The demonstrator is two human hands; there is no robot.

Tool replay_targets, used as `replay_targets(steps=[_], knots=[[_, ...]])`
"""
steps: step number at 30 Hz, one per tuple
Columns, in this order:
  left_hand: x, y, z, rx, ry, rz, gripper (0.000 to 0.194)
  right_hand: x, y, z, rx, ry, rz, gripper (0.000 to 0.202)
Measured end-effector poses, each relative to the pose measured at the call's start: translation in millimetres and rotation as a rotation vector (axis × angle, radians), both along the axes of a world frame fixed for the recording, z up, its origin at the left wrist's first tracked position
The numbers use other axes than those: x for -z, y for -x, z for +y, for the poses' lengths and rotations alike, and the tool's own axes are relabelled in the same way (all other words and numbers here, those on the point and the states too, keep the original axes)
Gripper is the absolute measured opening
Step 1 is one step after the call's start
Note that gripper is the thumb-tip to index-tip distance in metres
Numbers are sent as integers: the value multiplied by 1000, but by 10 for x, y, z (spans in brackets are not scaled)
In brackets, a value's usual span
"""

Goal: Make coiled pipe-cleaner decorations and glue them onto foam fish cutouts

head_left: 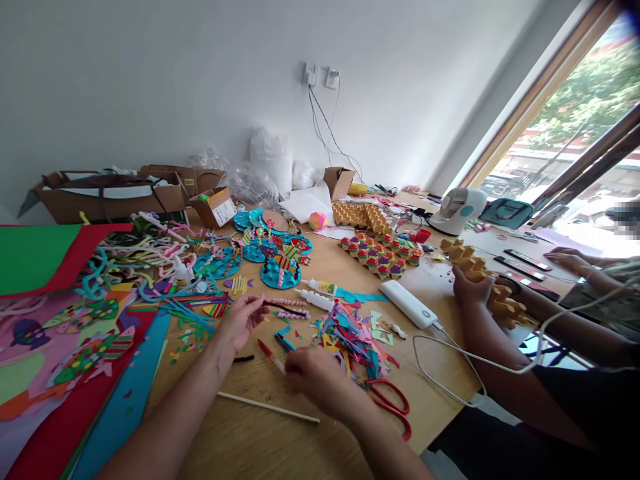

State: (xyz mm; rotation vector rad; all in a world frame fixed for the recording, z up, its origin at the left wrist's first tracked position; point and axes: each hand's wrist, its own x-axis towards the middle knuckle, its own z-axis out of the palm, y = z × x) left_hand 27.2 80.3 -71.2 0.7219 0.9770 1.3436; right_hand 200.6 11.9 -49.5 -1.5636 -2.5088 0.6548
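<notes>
My left hand (243,321) pinches one end of a dark brown pipe cleaner (279,308), which points right over the table. Twisted pink and purple pipe cleaners (295,313) lie just beyond it. A short dark pipe cleaner piece (244,359) rests below that hand. My right hand (315,380) hangs low over the table, curled and slightly blurred, its fingertips hidden. Close to its fingers lie a red pen (270,353) and a blue pen (285,343). Red-handled scissors (393,403) lie beside its wrist. A pale stick (270,407) lies between my forearms.
Paper scraps (355,337), glue bottles (319,299) and a white power bank (409,304) with a cable lie ahead. Blue decorated discs (280,275) and a painted egg carton (380,257) stand farther back. At right, another person's hands (473,287) hold an egg-carton strip (505,307).
</notes>
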Motion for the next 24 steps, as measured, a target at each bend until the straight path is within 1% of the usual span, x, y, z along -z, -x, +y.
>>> replay_targets(steps=[2, 4, 6, 8, 9, 11, 13, 14, 16, 18, 19, 21, 24], knots=[[-149, 95, 9, -10, -23, -13, 18, 97, 208, -107, -145, -1, -80, 14], [-322, 185, -17, -35, -70, -15, 20, 214, 360, -181, -218, -56, -185, 18], [-485, 252, -77, -71, -156, 32, 20, 310, 452, -222, -272, -118, -263, 21], [-610, 299, -149, -115, -243, 113, 18, 340, 495, -245, -319, -135, -317, 21], [-655, 320, -182, -139, -281, 158, 17, 320, 498, -255, -330, -132, -332, 19], [-710, 372, -229, -190, -347, 245, 14, 194, 459, -275, -313, -104, -324, 17], [-736, 439, -251, -243, -402, 312, 12, -31, 352, -285, -246, -71, -225, 16], [-744, 475, -255, -265, -423, 336, 12, -167, 278, -280, -212, -41, -148, 15], [-761, 537, -261, -291, -448, 373, 12, -444, 123, -240, -130, -36, 42, 13], [-784, 570, -275, -281, -462, 412, 11, -678, 15, -156, -123, -45, 256, 10], [-798, 574, -287, -255, -465, 433, 12, -767, -6, -102, -152, -34, 344, 9], [-825, 562, -319, -182, -465, 463, 13, -886, 29, 18, -169, -80, 492, 10], [-851, 530, -367, -95, -458, 443, 15, -958, 209, 186, -149, -199, 620, 14]])
